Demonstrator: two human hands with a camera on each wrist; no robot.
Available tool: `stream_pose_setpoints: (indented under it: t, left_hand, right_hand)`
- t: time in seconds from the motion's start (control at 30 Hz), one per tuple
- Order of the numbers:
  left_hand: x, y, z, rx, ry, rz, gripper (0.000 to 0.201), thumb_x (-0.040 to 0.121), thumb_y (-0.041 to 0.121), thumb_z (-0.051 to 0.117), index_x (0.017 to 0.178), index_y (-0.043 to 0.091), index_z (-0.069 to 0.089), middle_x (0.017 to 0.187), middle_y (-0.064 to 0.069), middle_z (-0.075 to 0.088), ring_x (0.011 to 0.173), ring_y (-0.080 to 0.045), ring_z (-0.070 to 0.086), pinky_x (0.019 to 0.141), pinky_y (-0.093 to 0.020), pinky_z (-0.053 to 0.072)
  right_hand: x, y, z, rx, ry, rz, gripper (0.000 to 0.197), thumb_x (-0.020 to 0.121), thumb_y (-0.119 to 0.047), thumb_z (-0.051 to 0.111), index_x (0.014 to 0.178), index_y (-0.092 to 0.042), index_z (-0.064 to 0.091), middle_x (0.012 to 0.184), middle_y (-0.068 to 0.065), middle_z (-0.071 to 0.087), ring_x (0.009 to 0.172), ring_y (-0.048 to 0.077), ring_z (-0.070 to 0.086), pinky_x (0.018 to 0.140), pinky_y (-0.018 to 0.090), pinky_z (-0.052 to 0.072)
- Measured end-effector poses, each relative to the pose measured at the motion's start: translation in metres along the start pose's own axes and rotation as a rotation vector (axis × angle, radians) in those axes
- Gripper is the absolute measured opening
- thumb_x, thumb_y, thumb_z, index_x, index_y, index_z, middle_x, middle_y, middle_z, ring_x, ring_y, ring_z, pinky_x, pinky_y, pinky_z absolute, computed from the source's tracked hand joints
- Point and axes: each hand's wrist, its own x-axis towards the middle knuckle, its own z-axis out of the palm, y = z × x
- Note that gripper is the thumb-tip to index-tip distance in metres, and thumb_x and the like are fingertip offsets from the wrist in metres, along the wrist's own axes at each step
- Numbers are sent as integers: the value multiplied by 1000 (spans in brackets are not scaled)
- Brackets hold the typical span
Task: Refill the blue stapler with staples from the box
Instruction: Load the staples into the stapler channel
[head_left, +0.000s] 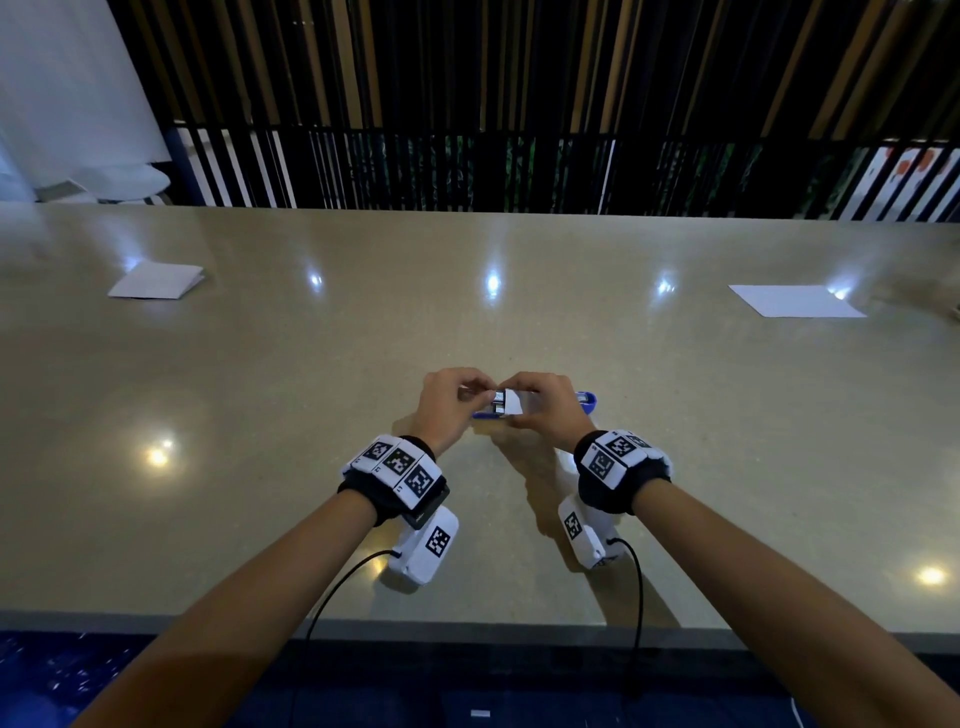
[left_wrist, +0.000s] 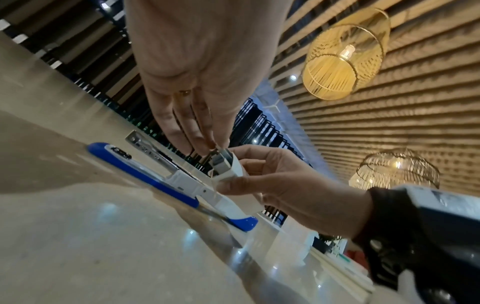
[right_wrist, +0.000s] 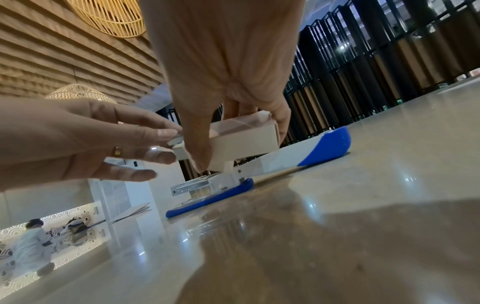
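Observation:
The blue and white stapler lies swung open flat on the beige table, its metal magazine exposed. Just above it, my right hand grips a small white staple box between thumb and fingers. The box's open end faces left and shows grey staples. My left hand pinches a strip of staples at that open end. In the left wrist view the left fingertips sit right on the staples in the box.
A folded white paper lies far left on the table, and a flat sheet far right. A dark slatted wall runs behind the table's far edge. A person sits in the background on the left.

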Motion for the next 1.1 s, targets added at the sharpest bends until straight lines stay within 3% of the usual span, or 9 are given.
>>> stream_pose_setpoints:
  t: [0.13, 0.3, 0.5, 0.63, 0.77, 0.87, 0.93, 1.0, 1.1]
  left_hand:
    - [1, 0, -5, 139, -73, 109, 19, 83, 9, 68, 98, -1, 74, 95, -17, 72, 87, -25, 67, 83, -32, 55]
    - [2, -3, -11, 270, -130, 241, 18, 84, 12, 66, 98, 3, 74, 95, -11, 68, 81, -14, 56, 77, -25, 46]
    - [2, -5, -15, 304, -162, 292, 19, 84, 11, 66, 100, 3, 71, 98, -9, 65, 87, -19, 61, 83, -35, 53]
    - [5, -6, -16, 255, -132, 270, 14, 88, 10, 61, 99, 3, 67, 100, -8, 61, 89, -20, 62, 84, -35, 56]
    - [7, -6, -19, 182, -109, 237, 14, 93, 12, 54, 103, 4, 61, 105, -8, 59, 93, -17, 59, 86, -28, 52]
    - [8, -5, -21, 53, -68, 171, 16, 95, 12, 53, 106, 3, 61, 103, -8, 62, 96, -17, 60, 79, -21, 51]
    - [8, -5, -19, -41, -31, 118, 18, 94, 11, 54, 106, 1, 62, 101, -4, 64, 92, -12, 61, 71, -14, 49]
    - [9, -3, -17, -133, 7, 84, 19, 93, 10, 56, 107, -1, 62, 99, -3, 66, 86, 0, 63, 73, -12, 50]
    - [11, 2, -15, -268, 46, 20, 21, 93, 11, 57, 109, -1, 61, 100, -4, 68, 81, 6, 64, 77, -18, 53]
  right_hand:
    - [0, 5, 4, 33, 39, 21, 37, 69, -15, 80, 104, -14, 70, 102, 6, 73, 100, 26, 62, 94, 43, 49]
    - [2, 11, 10, 35, 35, 35, 39, 68, -21, 81, 104, -25, 69, 104, -1, 71, 104, 27, 59, 95, 48, 49]
    - [4, 13, 12, 42, 40, 28, 39, 69, -22, 81, 105, -28, 68, 105, -1, 71, 107, 29, 57, 95, 49, 48]
    - [4, 11, 10, 86, 46, 27, 37, 69, -17, 80, 104, -19, 68, 102, 5, 70, 100, 27, 60, 91, 41, 51]
    - [3, 8, 9, 121, 57, 30, 36, 71, -18, 80, 104, -18, 67, 103, 7, 70, 100, 28, 60, 91, 42, 52]
    - [1, 5, 8, 153, 76, 28, 34, 71, -18, 79, 103, -14, 67, 102, 8, 70, 97, 27, 61, 88, 39, 53]
    - [0, 4, 8, 174, 88, 20, 33, 72, -19, 79, 103, -14, 67, 101, 8, 70, 95, 27, 61, 86, 39, 53]
    - [-1, 2, 8, 205, 91, 11, 33, 72, -16, 79, 103, -11, 67, 100, 9, 70, 91, 24, 61, 84, 34, 52]
    - [-3, -2, 8, 245, 91, 3, 33, 73, -14, 78, 104, -8, 67, 101, 9, 70, 89, 18, 60, 84, 27, 48]
